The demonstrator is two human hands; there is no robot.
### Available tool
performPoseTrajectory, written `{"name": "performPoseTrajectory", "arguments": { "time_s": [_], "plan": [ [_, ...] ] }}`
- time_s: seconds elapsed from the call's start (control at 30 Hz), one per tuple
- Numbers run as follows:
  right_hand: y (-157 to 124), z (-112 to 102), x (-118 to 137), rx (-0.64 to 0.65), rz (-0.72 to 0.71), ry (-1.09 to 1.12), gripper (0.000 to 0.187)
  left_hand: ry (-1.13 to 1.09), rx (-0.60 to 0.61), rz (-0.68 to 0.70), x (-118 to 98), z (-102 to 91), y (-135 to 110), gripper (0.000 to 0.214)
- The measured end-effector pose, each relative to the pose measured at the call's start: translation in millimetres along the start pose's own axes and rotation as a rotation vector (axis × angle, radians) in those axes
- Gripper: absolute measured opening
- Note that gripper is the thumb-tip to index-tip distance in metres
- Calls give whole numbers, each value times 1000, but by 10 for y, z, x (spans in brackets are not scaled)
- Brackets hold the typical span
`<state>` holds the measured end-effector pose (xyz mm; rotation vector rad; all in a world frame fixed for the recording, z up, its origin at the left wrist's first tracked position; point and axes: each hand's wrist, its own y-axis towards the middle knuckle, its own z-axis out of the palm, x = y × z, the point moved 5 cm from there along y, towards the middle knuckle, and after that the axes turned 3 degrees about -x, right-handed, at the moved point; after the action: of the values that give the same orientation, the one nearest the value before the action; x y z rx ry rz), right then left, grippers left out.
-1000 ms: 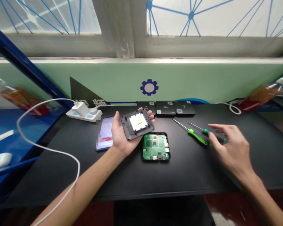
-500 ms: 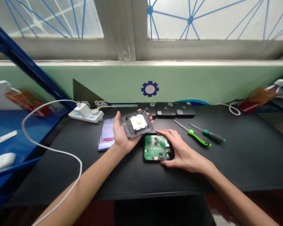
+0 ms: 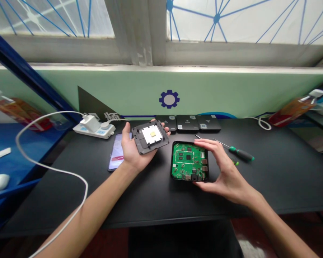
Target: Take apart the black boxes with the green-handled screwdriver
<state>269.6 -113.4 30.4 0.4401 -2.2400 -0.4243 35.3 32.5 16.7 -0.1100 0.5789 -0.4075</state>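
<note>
On my left palm [image 3: 136,152] rests a square black cover [image 3: 140,138], inner side up, with a white metal plate and a small yellowish pad in its middle. The thumb and fingers of that hand hold it by its edges. My right hand [image 3: 223,170] grips an open black box casing [image 3: 172,159] between thumb and fingers, at its far and near sides. Inside the casing a green circuit board [image 3: 187,166] faces up, with ports along its right and near edges. A green-and-black screwdriver [image 3: 241,154] lies beyond my right hand, which mostly hides a second, bright green screwdriver [image 3: 235,163].
A phone [image 3: 115,156] lies left of my left hand. Behind it stands a white power strip [image 3: 97,132] with a charger [image 3: 90,123]; a white cable [image 3: 56,170] loops over my left forearm. Three flat black boxes [image 3: 187,123] line the back of the black table [image 3: 148,204].
My right hand has moved the casing with the board to the right and tilted it, away from the cover. My left hand still holds the cover, and the view has shifted slightly.
</note>
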Motion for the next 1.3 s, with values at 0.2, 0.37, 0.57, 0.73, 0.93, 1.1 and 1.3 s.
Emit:
{"name": "performPoseTrajectory", "arguments": {
  "time_s": [0.2, 0.37, 0.57, 0.73, 0.93, 1.1, 1.3],
  "plan": [
    [31, 6, -41, 102, 47, -7, 104, -17, 28, -22, 13, -27, 22, 87],
    [40, 151, -268, 180, 112, 22, 101, -18, 25, -29, 3, -10, 12, 82],
    [42, 118, -263, 61, 11, -19, 97, -9, 32, -33, -8, -23, 24, 80],
    [81, 20, -182, -63, -82, 28, 105, 4, 40, -28, -11, -17, 14, 74],
    [154, 33, -106, -112, -127, 123, 108, 12, 45, -88, -4, -3, -6, 73],
    [195, 57, -56, -120, -160, 104, 105, 21, 34, -120, -5, -10, -1, 77],
    [200, 59, -111, -135, -100, 73, 105, 25, 42, -140, 9, -14, 4, 83]
  ]
}}
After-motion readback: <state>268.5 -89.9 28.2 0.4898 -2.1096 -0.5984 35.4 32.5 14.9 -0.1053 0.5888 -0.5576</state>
